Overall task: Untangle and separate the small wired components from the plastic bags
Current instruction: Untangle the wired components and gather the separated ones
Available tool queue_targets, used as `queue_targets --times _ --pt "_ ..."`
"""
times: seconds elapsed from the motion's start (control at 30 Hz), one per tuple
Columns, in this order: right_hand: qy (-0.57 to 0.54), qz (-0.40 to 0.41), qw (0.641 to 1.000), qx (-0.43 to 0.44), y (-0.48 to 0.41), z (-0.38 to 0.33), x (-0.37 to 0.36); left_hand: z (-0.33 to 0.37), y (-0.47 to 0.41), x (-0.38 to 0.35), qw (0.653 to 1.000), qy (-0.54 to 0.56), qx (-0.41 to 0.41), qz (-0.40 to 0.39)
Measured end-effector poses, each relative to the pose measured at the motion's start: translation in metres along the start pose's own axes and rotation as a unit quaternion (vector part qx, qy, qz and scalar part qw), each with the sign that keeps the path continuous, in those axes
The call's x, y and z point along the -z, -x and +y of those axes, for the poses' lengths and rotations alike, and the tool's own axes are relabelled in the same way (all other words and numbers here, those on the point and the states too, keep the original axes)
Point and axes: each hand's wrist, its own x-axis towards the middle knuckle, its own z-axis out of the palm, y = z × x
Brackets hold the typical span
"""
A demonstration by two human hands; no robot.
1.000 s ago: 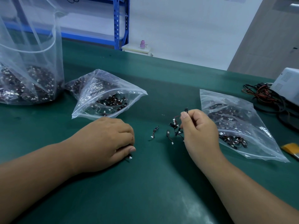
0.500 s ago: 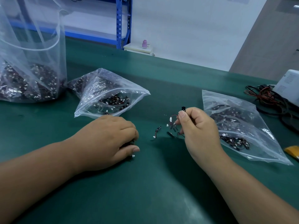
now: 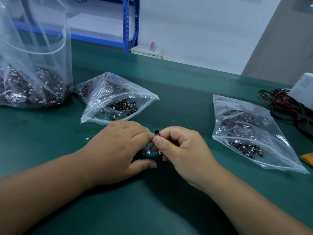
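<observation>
While both hands meet over the green desk point(image 3: 169, 99), a knot of wired parts point(image 3: 148, 152) is being teased apart between them.
The left hand point(image 3: 118, 150) curls its grip onto the knot; the right hand point(image 3: 183, 150) has its grip clamped on one black part point(image 3: 156, 133) just above it. A slow, steady pull with the knot pinned low should spare the thin leads. Around them lie a tall bag point(image 3: 33, 73), a loose plug point(image 3: 87, 138), a zip bag point(image 3: 116, 100) crowding the left knuckles, a second zip bag point(image 3: 245, 129) and coiled cables point(image 3: 279, 102).

- Your dark green table point(image 3: 177, 85) bears a tall clear plastic bag point(image 3: 33, 73) far left.
- Clear zip bag of wired components point(image 3: 118, 97) centre; second clear zip bag point(image 3: 245, 129) right.
- Black-and-red cable tangle point(image 3: 279, 102) far right.
</observation>
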Motion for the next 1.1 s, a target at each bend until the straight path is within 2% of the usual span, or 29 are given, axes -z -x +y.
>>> queue_targets --times 0.17,0.3,0.37,0.4,0.47,0.57,0.67,0.77,1.1 --pt "0.059 -0.058 0.997 0.009 0.002 0.003 0.002 -0.005 -0.001 -0.001 1.000 -0.008 -0.024 -0.006" --pt "0.182 -0.088 0.978 0.057 0.002 0.005 0.008 -0.006 0.000 -0.003 0.999 0.008 -0.020 -0.039" --pt "0.192 -0.113 0.974 0.033 0.001 0.005 0.016 -0.008 0.000 -0.004 0.998 0.013 -0.013 -0.064" --pt "0.187 -0.105 0.977 0.017 0.000 0.005 0.020 -0.008 0.000 -0.004 0.997 0.013 -0.014 -0.072" --pt "0.204 -0.034 0.978 0.005 -0.003 0.008 0.028 -0.010 0.001 -0.004 0.997 0.016 -0.020 -0.079" --pt "0.301 0.041 0.953 -0.009 -0.004 0.014 0.037 -0.009 0.001 -0.003 0.996 0.021 -0.027 -0.079" --pt "0.417 0.008 0.909 -0.021 -0.001 0.013 0.033 -0.008 0.001 -0.003 0.997 0.019 -0.034 -0.072" --pt "0.476 -0.027 0.879 -0.020 0.001 0.013 0.026 -0.008 0.002 -0.003 0.997 0.018 -0.036 -0.067" --pt "0.506 -0.059 0.859 0.046 0.004 0.008 0.011 -0.008 0.001 0.002 0.998 0.024 -0.024 -0.054"
